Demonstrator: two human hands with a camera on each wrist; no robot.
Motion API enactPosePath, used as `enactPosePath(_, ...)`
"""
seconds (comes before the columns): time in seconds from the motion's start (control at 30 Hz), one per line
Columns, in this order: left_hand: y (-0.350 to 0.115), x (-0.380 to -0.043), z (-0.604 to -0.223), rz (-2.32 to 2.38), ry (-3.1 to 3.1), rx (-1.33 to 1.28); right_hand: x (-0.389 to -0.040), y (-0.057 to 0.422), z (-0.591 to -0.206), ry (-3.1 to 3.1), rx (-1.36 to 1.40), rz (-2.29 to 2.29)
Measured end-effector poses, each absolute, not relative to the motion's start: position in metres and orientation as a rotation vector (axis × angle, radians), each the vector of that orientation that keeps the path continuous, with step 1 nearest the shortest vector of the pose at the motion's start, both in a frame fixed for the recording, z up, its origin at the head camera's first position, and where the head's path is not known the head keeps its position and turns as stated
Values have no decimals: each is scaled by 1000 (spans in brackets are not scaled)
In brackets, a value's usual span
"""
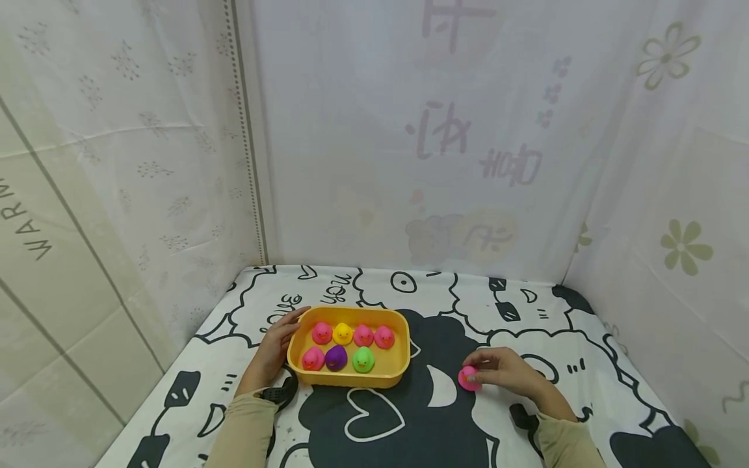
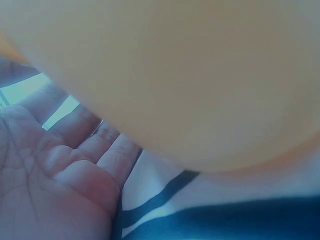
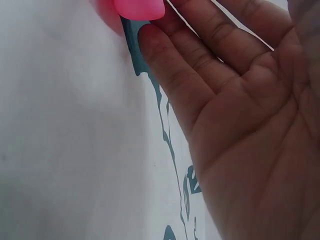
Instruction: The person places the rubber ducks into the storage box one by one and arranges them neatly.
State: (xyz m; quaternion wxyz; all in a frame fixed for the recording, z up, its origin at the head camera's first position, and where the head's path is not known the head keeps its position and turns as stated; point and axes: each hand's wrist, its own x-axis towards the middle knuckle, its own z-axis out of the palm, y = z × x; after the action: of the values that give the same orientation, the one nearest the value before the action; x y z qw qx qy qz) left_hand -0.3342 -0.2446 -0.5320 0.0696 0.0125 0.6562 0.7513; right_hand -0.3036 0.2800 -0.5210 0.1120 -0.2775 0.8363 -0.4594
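A yellow tray (image 1: 374, 382) stands on the patterned cloth, holding several small rubber ducks: pink, a yellow one (image 1: 342, 334), a purple one (image 1: 336, 358) and a green one (image 1: 363, 359). Against the tray's left side rests my left hand (image 1: 277, 348), fingers fairly straight along its edge. The left wrist view has the palm (image 2: 45, 175) beside the blurred tray wall (image 2: 190, 90), which hides the fingertips. To the right of the tray, my right hand (image 1: 506, 372) pinches a pink rubber duck (image 1: 467, 379) low over the cloth. In the right wrist view, thumb and fingers meet this duck (image 3: 140, 7).
The table wears a black-and-white cartoon cloth (image 1: 374, 448). Pale printed curtains (image 1: 363, 130) hang behind the table and along both sides. Dark straps (image 1: 283, 393) circle the wrists.
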Motion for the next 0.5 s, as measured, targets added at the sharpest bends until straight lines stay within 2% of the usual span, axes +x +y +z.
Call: enactPosePath(0.5,-244,-337,-535,2278,1971,17,-304,279,-526,2552,-679,-1357)
